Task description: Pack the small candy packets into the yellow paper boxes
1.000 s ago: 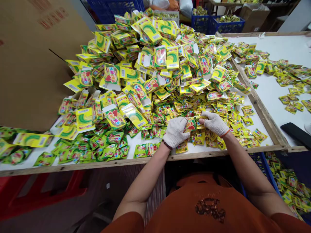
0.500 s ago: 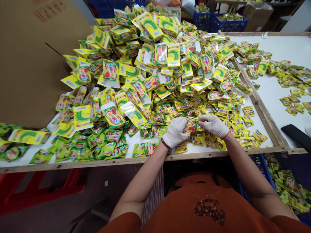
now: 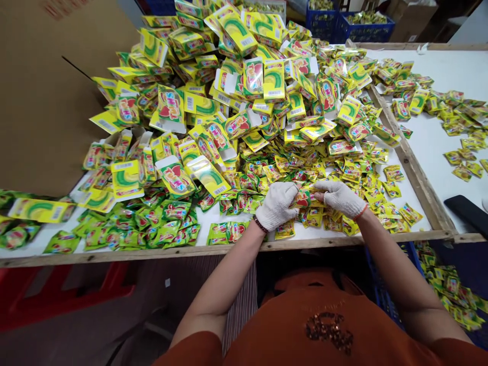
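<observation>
Both my hands wear white knitted gloves and meet low over the table's front part. My left hand (image 3: 277, 206) is closed around one end of a small green-and-yellow candy box (image 3: 303, 199), its printed face up. At the box's other end, the fingers of my right hand (image 3: 341, 198) pinch its edge; the bare fingertips show. Small yellow candy packets (image 3: 313, 217) lie under and right of the hands. Green candy packets (image 3: 168, 231) spread to the left. Beyond the hands rises a big heap of candy boxes (image 3: 274, 81), several with flaps open.
A large brown carton (image 3: 41, 112) stands at the left. A wooden strip (image 3: 414, 173) divides the white table (image 3: 453, 66); a black object (image 3: 465, 216) lies at the right. Blue crates (image 3: 366, 33) stand behind, and loose packets (image 3: 450, 290) fill the space below right.
The view has shifted slightly. Both hands stay at the candy box, and the right hand's fingers have moved slightly along its end.
</observation>
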Motion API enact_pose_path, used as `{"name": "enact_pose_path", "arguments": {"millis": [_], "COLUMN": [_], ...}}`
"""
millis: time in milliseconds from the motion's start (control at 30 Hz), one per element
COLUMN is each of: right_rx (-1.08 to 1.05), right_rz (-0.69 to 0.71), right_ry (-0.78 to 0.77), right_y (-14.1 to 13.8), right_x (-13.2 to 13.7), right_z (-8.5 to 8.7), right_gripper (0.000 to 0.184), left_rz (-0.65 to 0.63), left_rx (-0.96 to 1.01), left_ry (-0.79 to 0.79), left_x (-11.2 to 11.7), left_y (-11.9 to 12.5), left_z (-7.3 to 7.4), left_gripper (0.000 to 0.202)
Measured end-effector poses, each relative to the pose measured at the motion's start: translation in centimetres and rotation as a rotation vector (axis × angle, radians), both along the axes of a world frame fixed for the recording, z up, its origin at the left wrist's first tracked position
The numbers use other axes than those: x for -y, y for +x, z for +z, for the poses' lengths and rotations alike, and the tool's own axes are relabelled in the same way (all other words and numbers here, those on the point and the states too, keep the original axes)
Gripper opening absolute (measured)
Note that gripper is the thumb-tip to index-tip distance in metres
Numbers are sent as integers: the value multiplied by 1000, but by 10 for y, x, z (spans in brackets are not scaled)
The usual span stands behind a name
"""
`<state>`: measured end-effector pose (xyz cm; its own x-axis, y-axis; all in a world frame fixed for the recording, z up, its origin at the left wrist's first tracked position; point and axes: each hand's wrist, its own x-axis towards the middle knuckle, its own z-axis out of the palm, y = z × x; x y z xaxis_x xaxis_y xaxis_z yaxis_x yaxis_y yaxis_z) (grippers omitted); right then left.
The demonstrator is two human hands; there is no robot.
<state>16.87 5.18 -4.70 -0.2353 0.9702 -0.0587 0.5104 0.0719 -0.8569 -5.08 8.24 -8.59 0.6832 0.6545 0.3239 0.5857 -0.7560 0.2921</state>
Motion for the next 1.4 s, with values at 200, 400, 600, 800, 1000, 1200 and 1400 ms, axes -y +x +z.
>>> {"name": "enact_pose_path", "arguments": {"millis": [200,400,600,800,1000,1200,1400], "right_rx": [-102,-127,-226,-284,83,583,223], "right_rz": [-231,-277,-155,126,-189,-305,-268], "right_ry": [-60,-95,-401,-617,-70,275,416], "right_y": [-15,-19,-24,-4,6,-27,-21], "right_x": [-1,6,17,29,-13,-55,-48], "right_z": [0,4,10,25,13,-27,-33], "right_gripper": [20,21,27,38,31,26,12], "left_rz": [10,17,33,-2,14,201,785], "left_rx": [10,36,52,93,26,86,-182], "left_ry": [23,32,4,-37,-165,-102,-94], "left_x": [-1,-1,-2,21,59,26,-65], "left_y": [0,1,2,-7,-13,-7,13], "left_z": [-3,-7,-6,6,9,33,51], "left_gripper": [59,60,61,62,63,45,44]}}
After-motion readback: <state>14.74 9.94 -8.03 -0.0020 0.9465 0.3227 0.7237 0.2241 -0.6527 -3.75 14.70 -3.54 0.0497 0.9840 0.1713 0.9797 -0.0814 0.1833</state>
